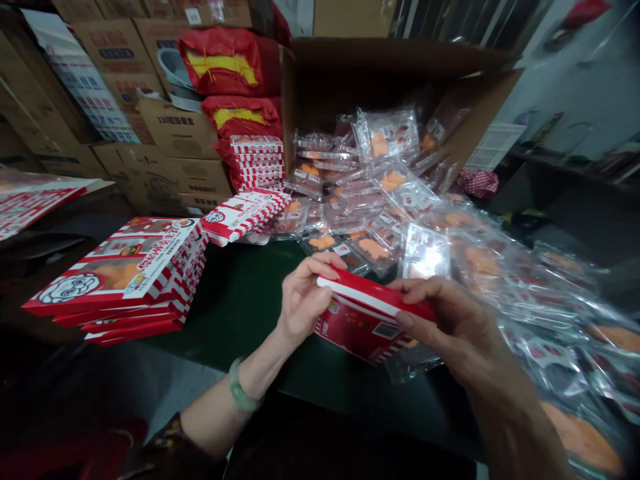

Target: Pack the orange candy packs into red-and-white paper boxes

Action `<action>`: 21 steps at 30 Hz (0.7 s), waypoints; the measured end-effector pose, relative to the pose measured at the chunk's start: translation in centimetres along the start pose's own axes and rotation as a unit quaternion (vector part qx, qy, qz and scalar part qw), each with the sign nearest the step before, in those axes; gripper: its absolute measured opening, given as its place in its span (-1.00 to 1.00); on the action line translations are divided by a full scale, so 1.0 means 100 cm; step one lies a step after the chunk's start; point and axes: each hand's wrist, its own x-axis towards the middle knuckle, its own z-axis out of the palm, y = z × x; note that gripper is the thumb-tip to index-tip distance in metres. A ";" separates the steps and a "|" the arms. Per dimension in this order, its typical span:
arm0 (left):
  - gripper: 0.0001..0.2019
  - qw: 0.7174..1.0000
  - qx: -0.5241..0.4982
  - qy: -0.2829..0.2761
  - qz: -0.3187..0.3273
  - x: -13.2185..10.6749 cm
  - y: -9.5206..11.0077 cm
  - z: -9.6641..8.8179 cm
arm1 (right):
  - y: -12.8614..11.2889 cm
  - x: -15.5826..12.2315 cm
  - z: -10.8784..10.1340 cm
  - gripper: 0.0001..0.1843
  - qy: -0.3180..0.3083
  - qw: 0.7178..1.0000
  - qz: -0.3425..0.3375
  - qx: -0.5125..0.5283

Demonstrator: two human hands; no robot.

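A red and white cardboard box (357, 327) with a barcode is held upright above the dark green tabletop, its white-edged long side facing up. My left hand (306, 297), with a pale green bangle on its wrist, pinches the box's left end between thumb and fingers. At the opposite end, my right hand (445, 310) grips the top edge, fingers behind and thumb in front. Just under and behind the box lie clear plastic packs (373, 248) with orange shapes inside. Whether the box holds anything cannot be seen.
Finished-looking red and white boxes (145, 257) are stacked at left, with flat striped cartons (247, 212) behind. A large open cardboard box (400, 57) spills packs across the right. Red bags (230, 63) and brown cartons (117, 47) stand at the back.
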 end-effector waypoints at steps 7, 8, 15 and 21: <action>-0.88 0.983 0.157 -0.085 -0.028 0.024 0.017 0.000 | -0.001 0.010 -0.004 -0.84 -0.002 0.994 -0.039 -0.101; -0.91 0.984 0.163 -0.073 -0.006 0.025 0.016 0.001 | -0.001 0.009 -0.002 -0.86 0.007 0.993 -0.047 -0.109; -0.95 0.989 0.129 -0.066 0.026 0.023 0.007 0.000 | -0.001 0.001 0.005 -0.87 0.044 0.983 -0.102 -0.145; -0.94 0.992 0.101 -0.073 0.012 0.021 0.009 -0.002 | -0.004 -0.003 0.005 -0.86 0.032 0.976 -0.122 -0.175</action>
